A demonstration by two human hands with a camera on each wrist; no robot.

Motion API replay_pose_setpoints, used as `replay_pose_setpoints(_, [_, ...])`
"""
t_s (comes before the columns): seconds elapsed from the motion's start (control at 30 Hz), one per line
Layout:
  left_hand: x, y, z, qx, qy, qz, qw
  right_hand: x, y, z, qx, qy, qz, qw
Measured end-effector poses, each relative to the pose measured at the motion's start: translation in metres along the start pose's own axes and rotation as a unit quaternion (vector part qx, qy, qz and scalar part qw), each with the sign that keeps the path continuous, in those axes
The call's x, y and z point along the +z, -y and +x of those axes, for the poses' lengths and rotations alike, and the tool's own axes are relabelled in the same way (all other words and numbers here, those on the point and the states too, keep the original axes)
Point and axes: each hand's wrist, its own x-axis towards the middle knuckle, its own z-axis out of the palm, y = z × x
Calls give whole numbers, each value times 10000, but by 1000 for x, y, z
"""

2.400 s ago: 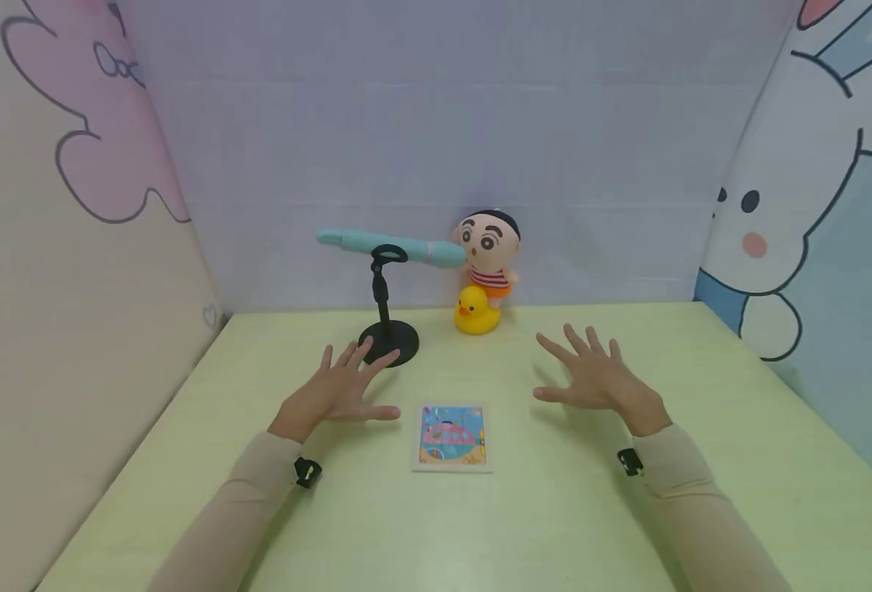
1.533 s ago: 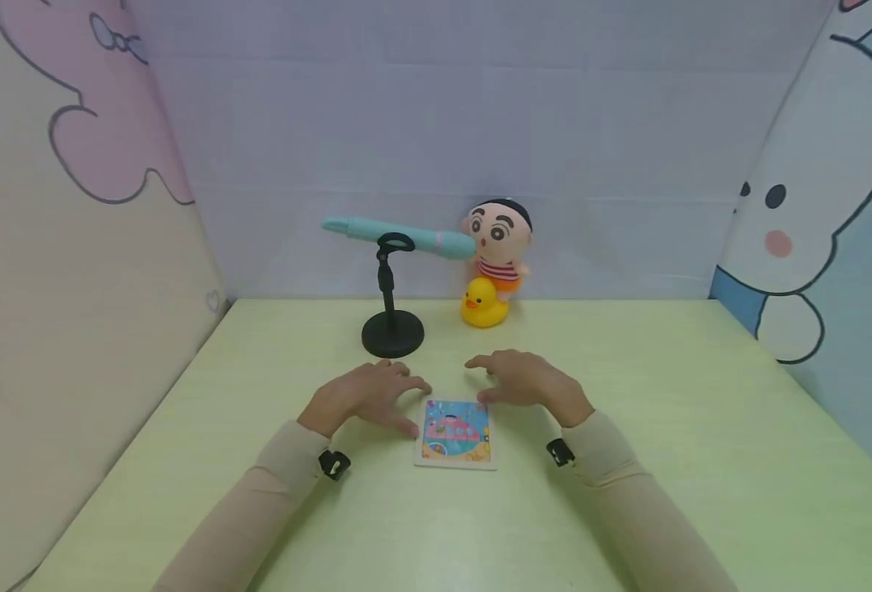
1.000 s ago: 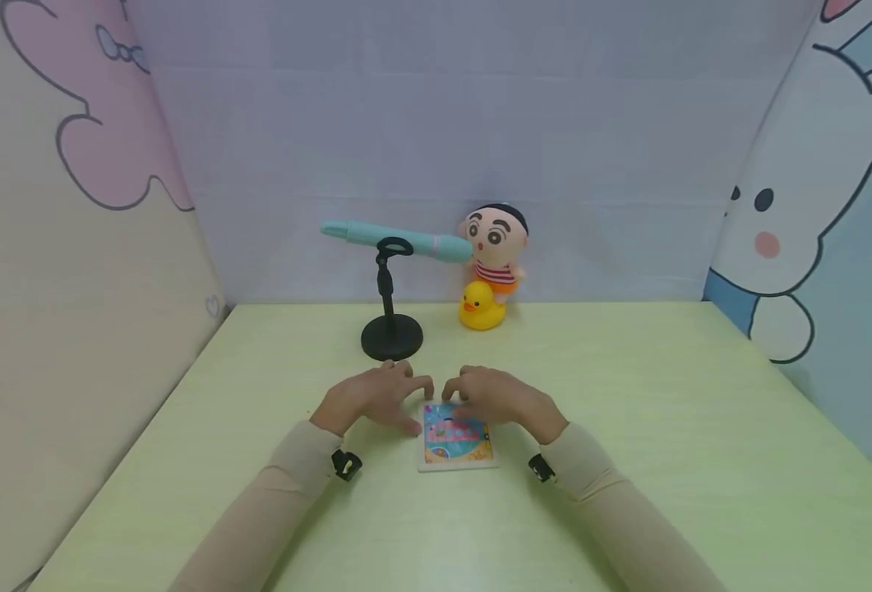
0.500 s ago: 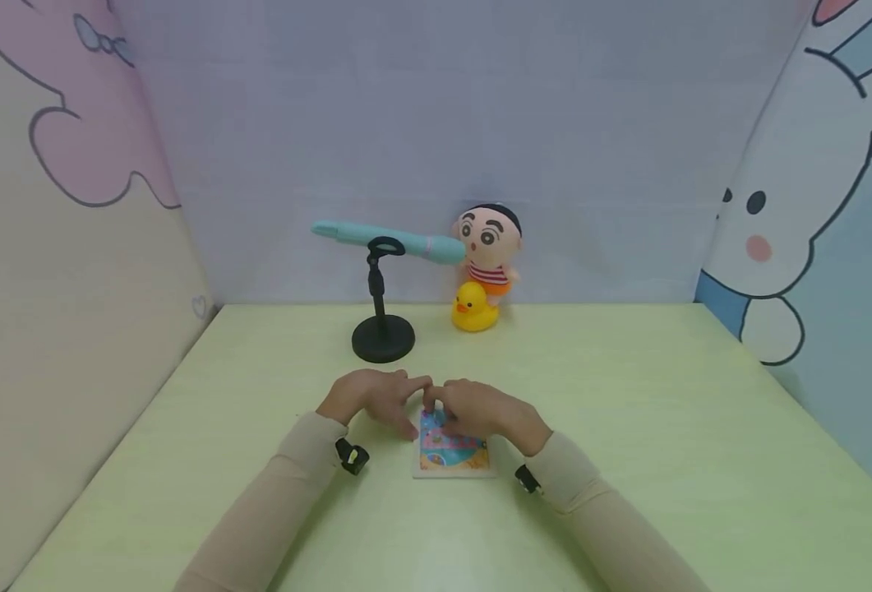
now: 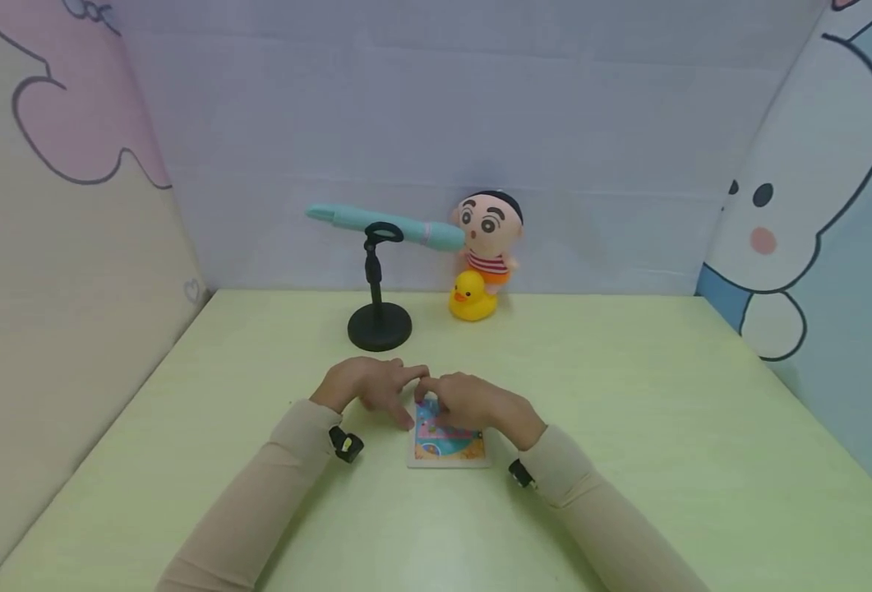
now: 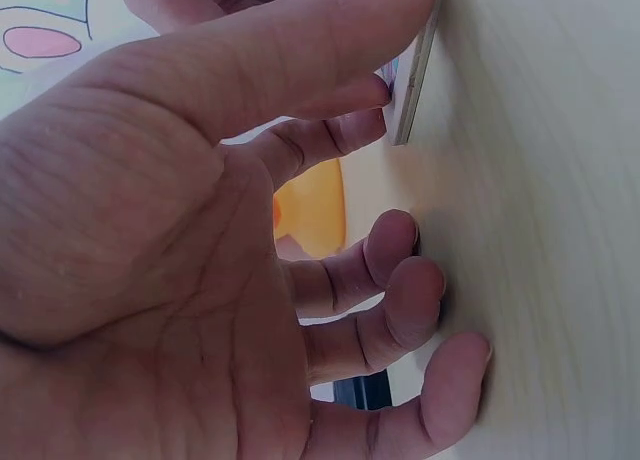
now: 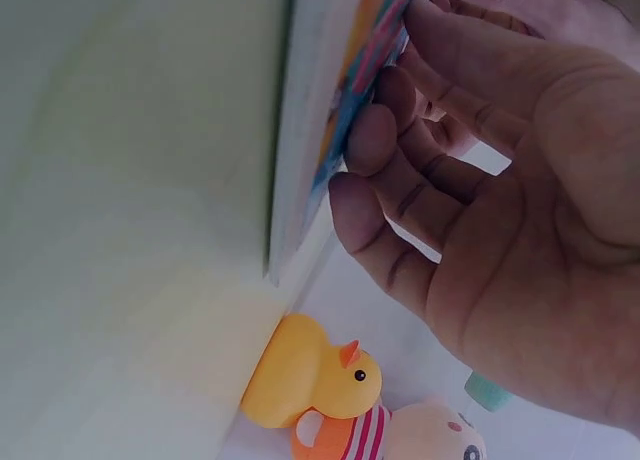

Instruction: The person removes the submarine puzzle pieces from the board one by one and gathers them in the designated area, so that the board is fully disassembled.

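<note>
A small square picture board (image 5: 448, 448) with a pale frame and a pink-and-blue sea picture lies flat on the table. My left hand (image 5: 382, 385) is at its upper left corner, thumb along the left edge and index finger by the far edge. The left hand's other fingers curve loosely down to the tabletop in the left wrist view. My right hand (image 5: 472, 403) is bent over the picture's upper part, hiding it. Its thumb and fingertips (image 7: 372, 138) rest at the picture surface; I cannot tell whether they pinch anything there. Both index fingertips meet near the corner.
Beyond the hands, a black round-based stand (image 5: 379, 327) holds a turquoise pen-shaped thing (image 5: 354, 218). A yellow toy duck (image 5: 472, 298) and a doll in a striped shirt (image 5: 489, 234) are by the back wall. Pale green tabletop (image 5: 665, 427) surrounds the board.
Both hands came in from either side with spread fingers to the board. The right hand moved left over the picture to its upper left corner; the left thumb came to the left edge.
</note>
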Motion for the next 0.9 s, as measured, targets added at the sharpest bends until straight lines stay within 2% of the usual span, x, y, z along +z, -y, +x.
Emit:
replay_pose_setpoints(0.3, [0,2,3,-145,-14,309,9994,3,2,2,-13,63,290,9996])
replay_pose_setpoints(0.5, [2,2,1,81,-86,290,9995,5,0,2,48,142,467,9988])
replay_pose_setpoints(0.63, [4,3,3,89,-59,230,9997,7,0,1,127,171,617,9979])
replay_pose_setpoints(0.8, [3,4,3,87,-92,352,9993,5,1,1,284,28,618,9977])
replay_pose_setpoints(0.9, [1,4,3,155,-102,423,9989,3,0,1,231,-86,586,9980])
